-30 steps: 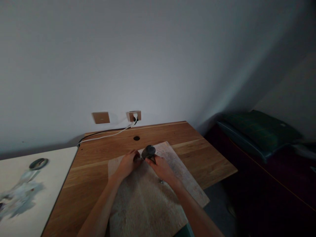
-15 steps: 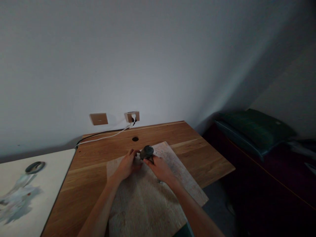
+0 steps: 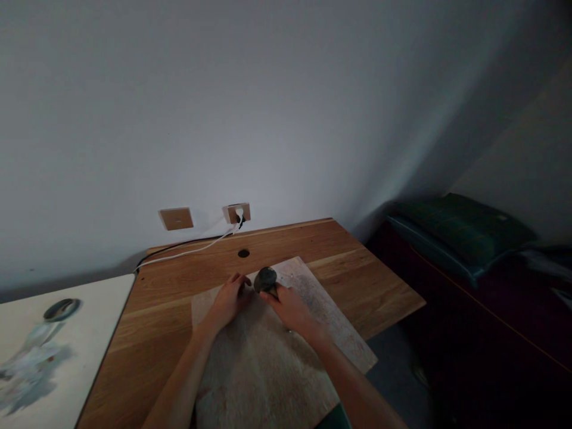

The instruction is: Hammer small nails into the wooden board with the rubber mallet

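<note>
My right hand (image 3: 289,307) is wrapped round the short visible handle of a dark, blunt, round-headed mallet (image 3: 265,279). Its thumb lies along the handle, close behind the head. Just left of the head, my left hand (image 3: 230,301) rests low over the board with its fingers curled together; whatever they pinch is too small or hidden to make out. Beneath both hands lies a worn wooden board (image 3: 263,369), set askew on the brown wooden table (image 3: 357,280). A tiny shiny bit (image 3: 290,330) sits on the board beside my right wrist.
A white tabletop (image 3: 98,304) at left carries a roll of tape (image 3: 62,308) and crumpled clear plastic (image 3: 33,360). Cables (image 3: 187,253) run along the wall to a socket (image 3: 239,213). A cable hole (image 3: 243,253) pierces the table. A green cushion (image 3: 465,232) lies at right.
The mallet head has shifted slightly down, and a small gap now shows between it and my left fingers. The view has moved a little; both hands stay near the same spot.
</note>
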`<state>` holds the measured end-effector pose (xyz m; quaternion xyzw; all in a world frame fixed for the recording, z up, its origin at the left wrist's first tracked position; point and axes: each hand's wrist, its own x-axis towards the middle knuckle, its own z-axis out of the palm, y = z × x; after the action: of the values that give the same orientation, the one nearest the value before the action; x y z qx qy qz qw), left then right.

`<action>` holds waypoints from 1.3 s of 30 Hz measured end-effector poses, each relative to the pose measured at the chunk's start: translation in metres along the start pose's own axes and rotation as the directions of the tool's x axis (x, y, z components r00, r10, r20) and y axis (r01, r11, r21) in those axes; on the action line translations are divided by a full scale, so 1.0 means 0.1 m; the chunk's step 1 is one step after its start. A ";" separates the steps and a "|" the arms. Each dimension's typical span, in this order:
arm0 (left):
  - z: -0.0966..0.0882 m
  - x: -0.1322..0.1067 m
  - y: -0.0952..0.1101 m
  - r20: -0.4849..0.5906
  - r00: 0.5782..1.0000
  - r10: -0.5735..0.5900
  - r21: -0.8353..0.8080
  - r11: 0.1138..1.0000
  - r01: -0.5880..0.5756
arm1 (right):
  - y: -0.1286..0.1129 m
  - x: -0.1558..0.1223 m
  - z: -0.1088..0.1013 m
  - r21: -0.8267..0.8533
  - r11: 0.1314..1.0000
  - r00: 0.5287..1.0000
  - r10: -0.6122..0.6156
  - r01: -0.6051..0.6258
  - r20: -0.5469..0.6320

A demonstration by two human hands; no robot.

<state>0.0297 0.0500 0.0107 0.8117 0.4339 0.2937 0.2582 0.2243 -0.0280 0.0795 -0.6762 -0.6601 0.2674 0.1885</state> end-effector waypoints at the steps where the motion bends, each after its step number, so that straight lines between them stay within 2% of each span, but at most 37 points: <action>1: 0.00 0.00 0.02 0.011 1.000 -0.008 0.014 1.000 0.008 | 0.06 -0.03 -0.03 0.019 1.000 1.000 0.022 -0.022 -0.009; 6: -0.01 0.01 0.02 0.045 0.999 0.014 0.076 0.997 -0.017 | 0.41 -0.19 -0.09 -0.037 0.992 0.993 0.118 -0.118 -0.001; 9: -0.03 0.02 0.05 0.025 0.999 0.028 0.086 0.996 -0.030 | 0.53 -0.22 -0.03 -0.066 0.991 0.993 0.118 -0.118 0.001; 11: -0.02 0.01 0.16 -0.028 0.999 0.040 0.113 0.993 -0.037 | 0.55 -0.22 0.00 -0.067 0.994 0.996 0.085 -0.085 -0.001; 13: 0.04 -0.04 0.34 -0.048 0.993 0.110 0.159 0.982 -0.101 | 0.55 -0.21 0.01 -0.078 0.994 0.997 0.077 -0.077 -0.002; 14: 0.08 -0.09 0.45 -0.019 0.985 0.170 0.179 0.970 -0.164 | 0.55 -0.22 0.01 -0.089 0.992 0.996 0.089 -0.088 0.001; 17: 0.27 -0.26 0.74 0.180 0.933 0.312 0.213 0.914 -0.346 | 0.54 -0.23 -0.01 -0.118 0.984 0.991 0.133 -0.131 0.005; 20: 0.39 -0.43 0.88 0.222 0.930 0.292 0.270 0.898 -0.346 | 0.55 -0.24 -0.02 -0.096 0.991 0.995 0.097 -0.096 0.005; 25: 0.39 -0.55 0.92 0.275 0.920 0.279 0.308 0.881 -0.359 | 0.55 -0.23 -0.03 -0.065 0.995 0.997 0.075 -0.074 0.016; 29: 0.41 -0.52 0.99 0.353 0.889 0.291 0.339 0.846 -0.412 | 0.55 -0.24 -0.04 -0.033 0.997 0.998 0.063 -0.063 0.007; 35: 0.48 -0.49 1.03 0.389 0.870 0.301 0.377 0.810 -0.449 | 0.58 -0.22 -0.02 -0.032 0.997 0.998 0.068 -0.067 0.013; 37: 0.45 -0.49 1.01 0.398 0.871 0.289 0.374 0.816 -0.441 | 0.58 -0.22 -0.01 -0.039 0.997 0.998 0.064 -0.064 0.009; 39: 0.38 -0.47 0.96 0.365 0.889 0.276 0.354 0.842 -0.407 | 0.59 -0.21 -0.01 -0.052 0.997 0.998 0.065 -0.065 0.001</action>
<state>0.0878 -0.0437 0.0370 0.9476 0.2890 0.1083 0.0828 0.2719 -0.0524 0.0472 -0.7016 -0.6447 0.2572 0.1612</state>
